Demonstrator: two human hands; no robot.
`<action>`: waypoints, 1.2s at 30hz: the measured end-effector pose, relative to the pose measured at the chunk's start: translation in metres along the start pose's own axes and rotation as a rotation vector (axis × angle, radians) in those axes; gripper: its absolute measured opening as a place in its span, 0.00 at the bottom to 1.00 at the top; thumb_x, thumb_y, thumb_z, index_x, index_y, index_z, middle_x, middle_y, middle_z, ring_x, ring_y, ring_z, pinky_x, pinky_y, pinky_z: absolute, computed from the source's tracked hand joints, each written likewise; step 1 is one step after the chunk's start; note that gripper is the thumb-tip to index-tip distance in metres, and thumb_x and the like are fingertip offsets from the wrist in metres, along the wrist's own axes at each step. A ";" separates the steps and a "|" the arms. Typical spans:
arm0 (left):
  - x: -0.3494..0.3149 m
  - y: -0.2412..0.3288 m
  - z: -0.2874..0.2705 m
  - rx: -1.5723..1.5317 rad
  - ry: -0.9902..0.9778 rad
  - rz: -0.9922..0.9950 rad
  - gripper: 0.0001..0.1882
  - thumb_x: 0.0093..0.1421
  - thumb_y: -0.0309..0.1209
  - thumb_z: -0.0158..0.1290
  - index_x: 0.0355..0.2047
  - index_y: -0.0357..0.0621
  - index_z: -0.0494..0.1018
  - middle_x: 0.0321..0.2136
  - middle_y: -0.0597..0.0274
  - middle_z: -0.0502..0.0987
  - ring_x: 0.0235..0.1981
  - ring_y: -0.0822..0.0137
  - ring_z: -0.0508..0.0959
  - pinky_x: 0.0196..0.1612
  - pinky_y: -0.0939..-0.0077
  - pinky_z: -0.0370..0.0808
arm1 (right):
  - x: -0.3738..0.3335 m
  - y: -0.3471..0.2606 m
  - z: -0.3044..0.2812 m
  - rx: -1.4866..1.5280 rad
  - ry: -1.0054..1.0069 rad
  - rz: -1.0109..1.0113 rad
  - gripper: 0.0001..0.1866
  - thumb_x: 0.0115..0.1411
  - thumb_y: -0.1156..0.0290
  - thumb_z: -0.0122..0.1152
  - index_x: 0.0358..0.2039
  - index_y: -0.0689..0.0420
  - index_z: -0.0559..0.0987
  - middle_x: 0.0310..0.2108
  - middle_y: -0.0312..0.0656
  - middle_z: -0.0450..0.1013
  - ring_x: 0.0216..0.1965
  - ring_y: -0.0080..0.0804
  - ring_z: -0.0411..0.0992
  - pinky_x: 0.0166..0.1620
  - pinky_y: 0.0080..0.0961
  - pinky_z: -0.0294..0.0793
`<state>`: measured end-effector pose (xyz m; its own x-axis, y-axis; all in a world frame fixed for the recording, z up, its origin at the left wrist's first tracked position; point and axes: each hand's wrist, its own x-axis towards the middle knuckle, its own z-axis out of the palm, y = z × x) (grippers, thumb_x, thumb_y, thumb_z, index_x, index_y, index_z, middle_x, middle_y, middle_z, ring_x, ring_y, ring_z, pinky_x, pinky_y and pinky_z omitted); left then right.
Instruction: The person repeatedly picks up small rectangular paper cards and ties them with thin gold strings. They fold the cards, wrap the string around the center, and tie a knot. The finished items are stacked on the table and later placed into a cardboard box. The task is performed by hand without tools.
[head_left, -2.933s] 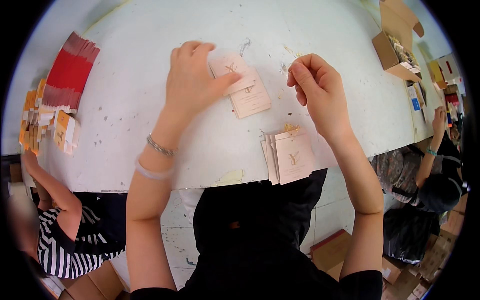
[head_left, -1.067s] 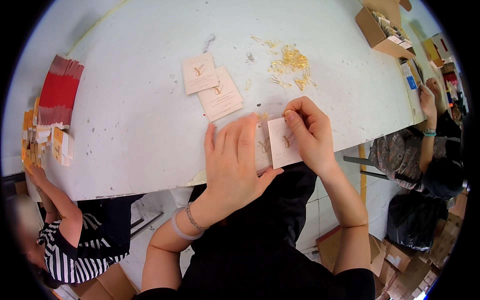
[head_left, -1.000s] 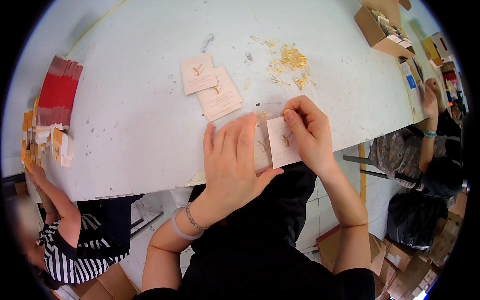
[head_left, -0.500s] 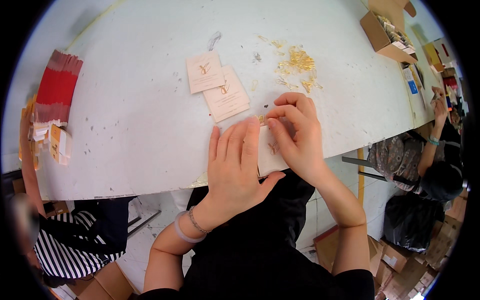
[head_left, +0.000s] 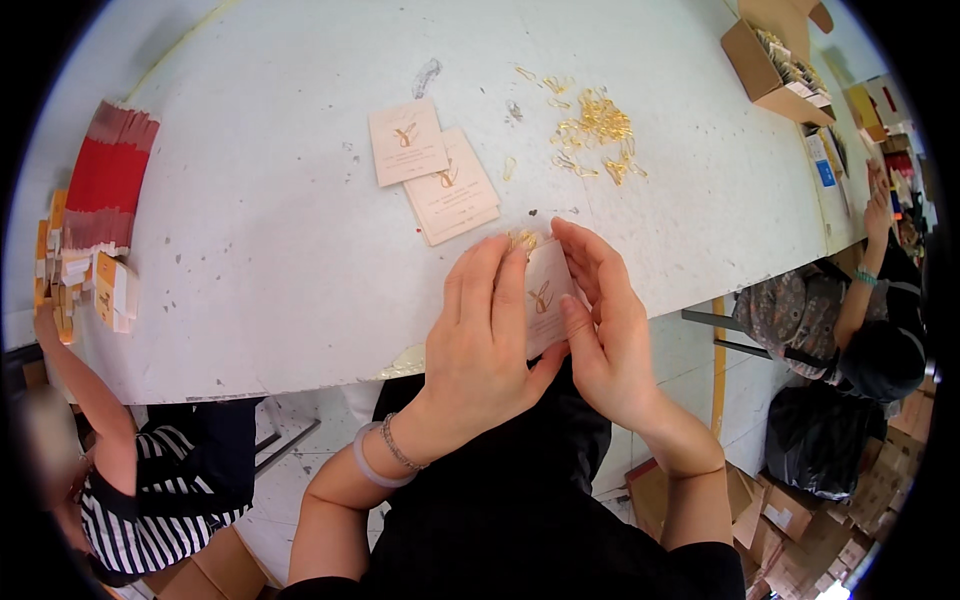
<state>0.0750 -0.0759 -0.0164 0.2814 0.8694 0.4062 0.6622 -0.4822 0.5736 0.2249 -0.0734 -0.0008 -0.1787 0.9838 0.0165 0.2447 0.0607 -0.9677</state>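
Between my two hands, at the table's near edge, stands a stack of pale pink cards (head_left: 542, 290) with a gold printed emblem. My left hand (head_left: 472, 345) is closed along its left side, thumb at the bottom. My right hand (head_left: 608, 335) grips the right side, thumb on the front card and fingers behind. Small gold safety pins (head_left: 524, 240) show at the top edge by my left fingertips; how they are fixed is partly hidden. Farther off lie two overlapping groups of like cards, an upper one (head_left: 407, 145) and a lower one (head_left: 458, 205).
A loose heap of gold safety pins (head_left: 603, 122) lies beyond my right hand. An open cardboard box (head_left: 765, 75) stands far right. Red packets (head_left: 110, 175) and small orange-white boxes (head_left: 117, 292) lie at left. A person sits on each side.
My right hand has shifted from fingering the top of the cards to gripping their right side. The stack is now tilted up between both hands. The person at left has moved an arm.
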 end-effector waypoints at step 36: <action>0.078 -0.069 -0.069 -0.394 -0.120 -0.283 0.08 0.60 0.25 0.54 0.39 0.36 0.77 0.24 0.69 0.76 0.24 0.80 0.71 0.25 0.83 0.67 | 0.151 -0.031 -0.008 -0.318 -0.399 -0.355 0.01 0.56 0.79 0.55 0.30 0.62 0.74 0.21 0.45 0.73 0.25 0.40 0.71 0.31 0.31 0.71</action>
<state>0.0033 0.0172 0.0248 0.2215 0.9672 0.1240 0.4178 -0.2091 0.8842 0.1983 0.0746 0.0339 -0.6286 0.7590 0.1694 0.3655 0.4806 -0.7971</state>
